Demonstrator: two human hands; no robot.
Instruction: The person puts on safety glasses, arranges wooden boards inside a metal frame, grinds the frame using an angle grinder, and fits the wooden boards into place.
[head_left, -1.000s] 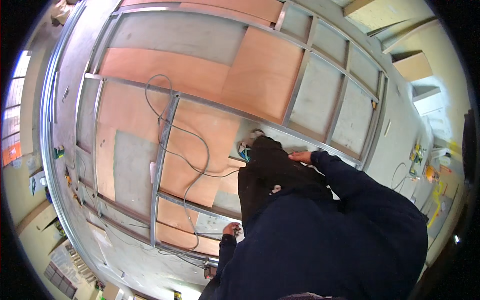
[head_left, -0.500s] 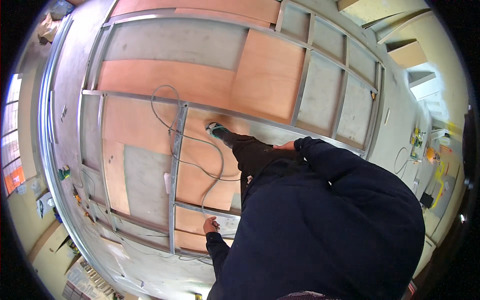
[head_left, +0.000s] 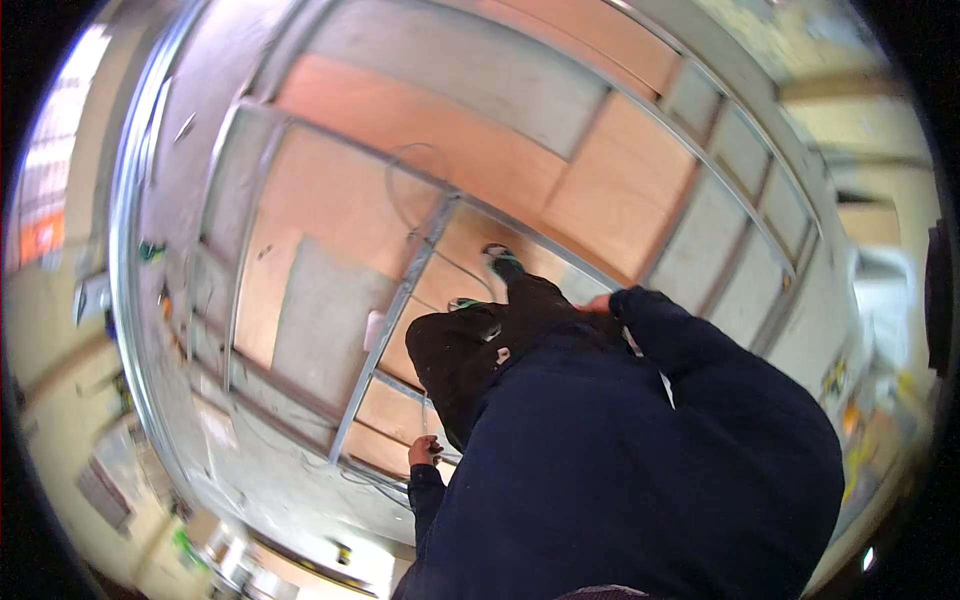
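My left hand (head_left: pixel 425 451) hangs low beside my left leg, fingers curled round something dark and small. A thin pale stick (head_left: pixel 425 412) rises above that hand; blur hides what it is. My right hand (head_left: pixel 597 303) lies against my right thigh, its fingers seemingly flat on the dark trousers (head_left: pixel 540 305) and holding nothing visible. My feet are among the bars of a large metal frame (head_left: pixel 395 300) laid out flat. Reddish-brown boards (head_left: pixel 318 190) show within the frame. A grey cable (head_left: pixel 392 185) loops across a bar ahead of me.
Long shiny metal tubes (head_left: pixel 125 300) run along the left side. A green tool (head_left: pixel 152 250) and orange-handled items (head_left: pixel 166 305) sit between them and the frame. Pale boxy shapes (head_left: pixel 880 275) stand at the right, blurred. The frame's raised bars cross the floor around my feet.
The view has turned, so the frame appears rotated clockwise. My left leg has come forward with its knee bent. My left hand remains closed; my right stays at the thigh.
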